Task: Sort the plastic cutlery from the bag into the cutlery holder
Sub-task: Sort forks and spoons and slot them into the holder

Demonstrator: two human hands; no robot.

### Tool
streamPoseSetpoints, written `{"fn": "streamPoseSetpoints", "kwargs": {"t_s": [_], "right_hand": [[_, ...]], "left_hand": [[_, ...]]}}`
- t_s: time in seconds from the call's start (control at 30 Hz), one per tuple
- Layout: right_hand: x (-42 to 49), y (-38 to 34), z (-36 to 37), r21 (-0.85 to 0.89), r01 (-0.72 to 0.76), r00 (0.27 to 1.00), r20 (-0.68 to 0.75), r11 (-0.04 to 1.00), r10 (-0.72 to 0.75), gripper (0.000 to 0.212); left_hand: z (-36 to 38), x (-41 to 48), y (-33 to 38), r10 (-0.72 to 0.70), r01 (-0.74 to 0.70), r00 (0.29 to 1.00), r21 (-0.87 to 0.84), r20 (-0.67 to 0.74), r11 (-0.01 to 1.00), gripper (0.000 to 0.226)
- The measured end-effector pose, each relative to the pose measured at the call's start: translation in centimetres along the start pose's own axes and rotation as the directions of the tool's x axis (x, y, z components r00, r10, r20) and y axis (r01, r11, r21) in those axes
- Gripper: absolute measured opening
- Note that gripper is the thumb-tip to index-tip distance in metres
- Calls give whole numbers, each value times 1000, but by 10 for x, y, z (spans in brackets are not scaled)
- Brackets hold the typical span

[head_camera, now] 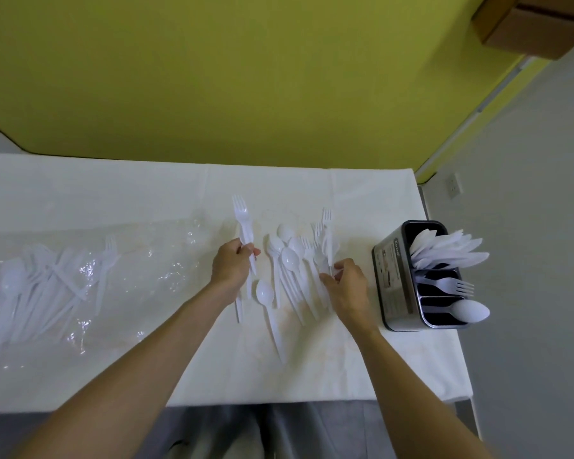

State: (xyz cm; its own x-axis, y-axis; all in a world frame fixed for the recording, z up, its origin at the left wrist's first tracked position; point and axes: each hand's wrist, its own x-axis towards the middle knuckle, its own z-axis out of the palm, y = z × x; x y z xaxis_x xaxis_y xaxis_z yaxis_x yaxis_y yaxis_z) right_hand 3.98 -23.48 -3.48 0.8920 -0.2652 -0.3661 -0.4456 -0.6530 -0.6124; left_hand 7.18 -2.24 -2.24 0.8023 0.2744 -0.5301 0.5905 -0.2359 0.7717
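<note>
My left hand (233, 264) is closed around white plastic forks (242, 220), tines pointing away from me. My right hand (345, 282) pinches the handle of a white fork (327, 233) at the right edge of a loose pile of white spoons and forks (290, 260) on the table. One spoon (265, 294) lies apart near my left hand. The dark cutlery holder (393, 279) stands to the right, with knives (451, 250) in its far compartment, forks (451, 286) in the middle and a spoon (471, 311) in the near one. The clear plastic bag (80, 279) with more cutlery lies at the left.
A white cloth covers the table (362, 369), whose right edge runs just beyond the holder. A yellow-green wall stands behind the table. A cardboard box (537, 24) sits at the top right, above a grey floor.
</note>
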Motion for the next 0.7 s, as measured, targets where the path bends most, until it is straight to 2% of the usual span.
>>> {"fn": "streamPoseSetpoints", "kwargs": {"t_s": [0.07, 0.27, 0.37, 0.53, 0.7], "right_hand": [[-3, 1, 2, 41, -18, 998, -63, 999, 21, 38], [-9, 8, -1, 63, -38, 988, -144, 997, 46, 29], [-10, 13, -5, 63, -45, 986, -156, 997, 55, 27], [-11, 20, -14, 99, -75, 984, -156, 992, 90, 26], [-13, 25, -15, 116, -85, 985, -137, 990, 101, 26]], "left_hand": [[11, -6, 2, 10, -12, 999, 25, 46, 1000, 29], [79, -35, 17, 38, -60, 975, 92, 218, 994, 31], [106, -44, 24, 5, -40, 976, 152, 219, 988, 19], [118, -47, 29, 33, -85, 976, 239, 214, 967, 32], [106, -51, 24, 97, -154, 958, 201, 270, 967, 39]]}}
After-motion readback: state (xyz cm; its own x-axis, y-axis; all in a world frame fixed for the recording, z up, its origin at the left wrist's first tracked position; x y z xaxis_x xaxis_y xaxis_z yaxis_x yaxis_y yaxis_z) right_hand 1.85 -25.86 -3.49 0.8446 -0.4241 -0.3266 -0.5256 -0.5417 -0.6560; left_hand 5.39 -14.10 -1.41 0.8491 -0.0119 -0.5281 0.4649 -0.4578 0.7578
